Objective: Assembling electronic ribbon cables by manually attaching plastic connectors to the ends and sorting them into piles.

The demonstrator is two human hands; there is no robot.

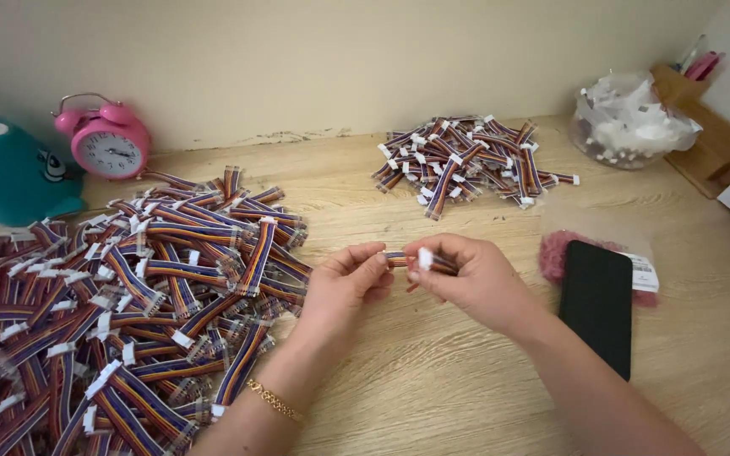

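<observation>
Item: short ribbon cable (400, 258), near centre of table (466, 388). Left hand (344, 283) pinches one end; right hand (466, 274) pinches white connector (425, 257). Best kept straight, pressed squarely.

Two heaps of striped ribbon cables lie on the table (433, 380): a large heap (128, 304) at left and a smaller heap (466, 160) far right, each too dense to count. One cable (416, 260) sits apart. There is one pink alarm clock (107, 142), one black phone (597, 304), one teal toy (6, 173) and one clear bag of white connectors (631, 122).
</observation>
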